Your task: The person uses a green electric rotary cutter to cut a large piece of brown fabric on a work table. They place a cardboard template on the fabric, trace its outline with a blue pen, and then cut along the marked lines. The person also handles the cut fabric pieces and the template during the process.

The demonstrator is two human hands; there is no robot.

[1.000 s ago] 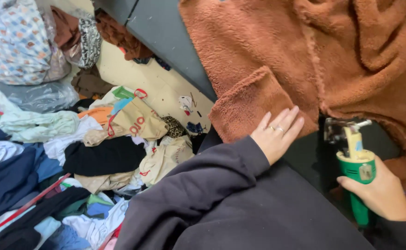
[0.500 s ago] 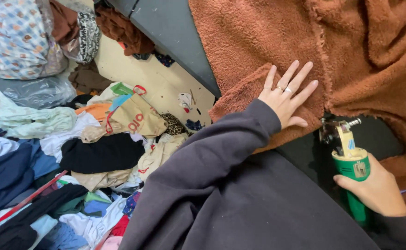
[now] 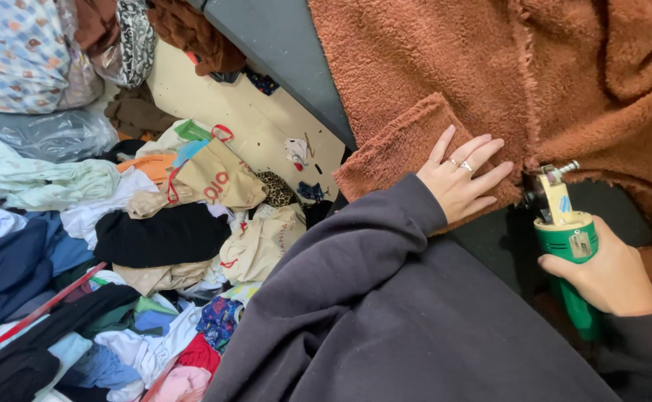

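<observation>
Head view, looking down over a dark grey table (image 3: 281,52). We see a thick brown fleece cloth (image 3: 445,67) spread over the far right part of the table, with one squared flap (image 3: 404,149) lying at the table's left edge.

Our left hand (image 3: 464,182) lies flat on the flap, palm down, fingers spread and pressing the fleece; rings show on two fingers. The dark sleeve (image 3: 356,298) of this arm fills the near middle of the view.

Our right hand (image 3: 609,275) is wrapped closed around the green handle of a small power cutter (image 3: 568,238). The cutter stands nearly upright at the near right of the table, its metal head touching the ragged near edge of the fleece just beside the left fingertips. We cannot tell whether the blade turns.

Left of the table, on the pale floor (image 3: 266,126), lies a loose pile of clothes (image 3: 117,253): a black garment (image 3: 162,234), a tan printed bag (image 3: 214,179), navy pieces (image 3: 13,268), a pale green piece (image 3: 50,182), and white and red items nearer to us. A clear plastic bag (image 3: 47,134) and a patterned cloth bundle (image 3: 17,52) sit at the far left corner of the view. Small scraps dot the floor beside the table's left edge.
</observation>
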